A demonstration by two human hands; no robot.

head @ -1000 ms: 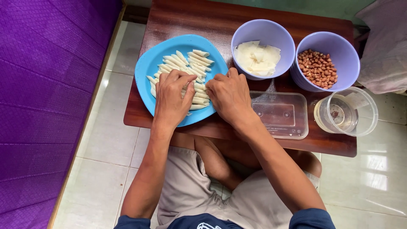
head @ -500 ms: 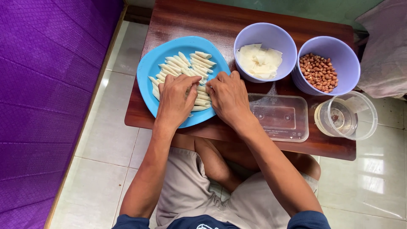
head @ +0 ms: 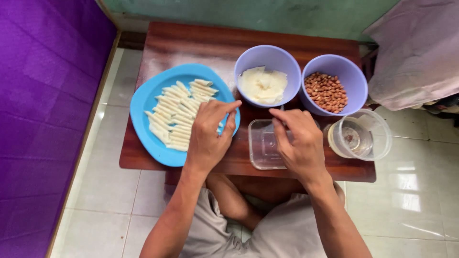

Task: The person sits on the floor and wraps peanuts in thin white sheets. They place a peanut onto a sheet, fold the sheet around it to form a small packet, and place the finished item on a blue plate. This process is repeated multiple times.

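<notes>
You are lifting both hands off the blue plate point(head: 143, 102); your right hand point(head: 299, 143) is now hovering over the clear container point(head: 263, 143) at the table's near edge, fingers loosely apart, empty. Your left hand point(head: 208, 136) is resting, fingers together, beside the rolled wrappers point(head: 174, 114), keeping them lined up.

Rolls point(head: 178, 114) on plate point(head: 143, 102) left of left grip point(head: 208, 136); tub point(head: 263, 145) under right grip point(head: 299, 143); two bowls point(head: 267, 57) behind, on counter point(head: 191, 40).

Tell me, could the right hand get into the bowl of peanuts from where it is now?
Probably yes. The right hand hovers over the clear container, and the bowl of peanuts sits open just beyond it, with nothing between them.
</notes>
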